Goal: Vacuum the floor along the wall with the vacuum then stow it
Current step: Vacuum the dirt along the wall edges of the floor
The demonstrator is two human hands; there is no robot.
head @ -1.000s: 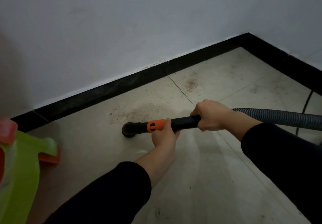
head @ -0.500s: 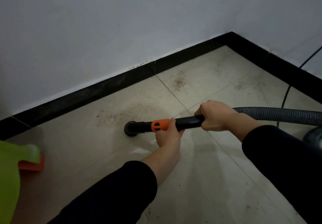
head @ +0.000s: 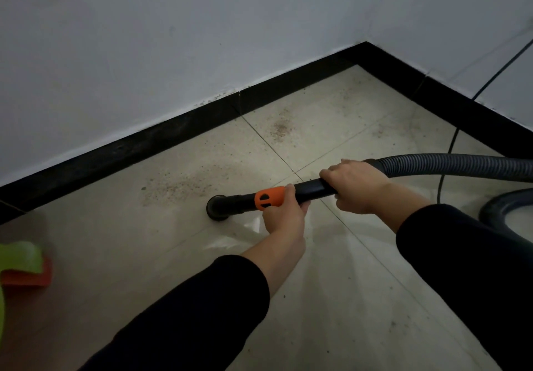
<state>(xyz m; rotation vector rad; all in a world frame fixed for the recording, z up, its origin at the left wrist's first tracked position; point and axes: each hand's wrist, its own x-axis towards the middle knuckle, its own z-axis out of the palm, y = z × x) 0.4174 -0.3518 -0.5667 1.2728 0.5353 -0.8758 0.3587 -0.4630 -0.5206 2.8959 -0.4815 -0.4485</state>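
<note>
A person's left hand (head: 284, 212) wraps its grip around the orange collar (head: 269, 197) of a black vacuum wand (head: 311, 189). The right hand (head: 354, 186) closes its grip over the wand further back, where the ribbed hose (head: 461, 165) joins. The round nozzle (head: 220, 207) rests on the tiled floor (head: 331, 298), just beside a patch of brown grit (head: 178, 186) near the black skirting board (head: 144, 151). The step looks best done by keeping the nozzle flat and sliding it slowly through the grit toward the skirting. It can then go on to the second patch (head: 281, 126) nearer the corner.

Glossy floor tiles (head: 360, 298), ribbed plastic hose (head: 450, 165), smooth black plastic wand (head: 311, 189), matt painted wall (head: 173, 53).
</note>
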